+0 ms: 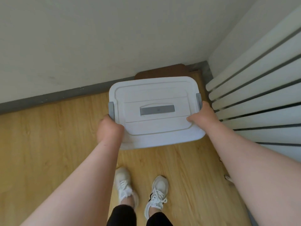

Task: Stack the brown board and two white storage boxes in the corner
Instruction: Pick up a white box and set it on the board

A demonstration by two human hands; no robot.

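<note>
A white plastic storage box [156,111] with a rounded rectangular lid, a grey recessed handle [157,110] in the middle of the lid and a grey latch on each short side is held between two bare hands over the wooden laminate floor [48,136]. The left hand [109,130] is clamped on the box's left edge, just below the left grey latch [111,110], with the thumb lying on the lid. The right hand [202,115] grips the right edge just below the right grey latch [199,101], thumb on the lid as well; the two hands are well apart, one at each end of the box.

Beyond the box's far edge, a dark brown flat board [162,71] lies on the floor against the grey skirting [57,97] of the white wall [97,38], near the corner (only its far strip shows; the box covers the rest). Whether the box touches the board or is held above it cannot be told. To the right of the box stands a white ribbed radiator [260,88], close to the right hand. Nearer than the box, two white laced trainers [158,194] stand on the floor.
</note>
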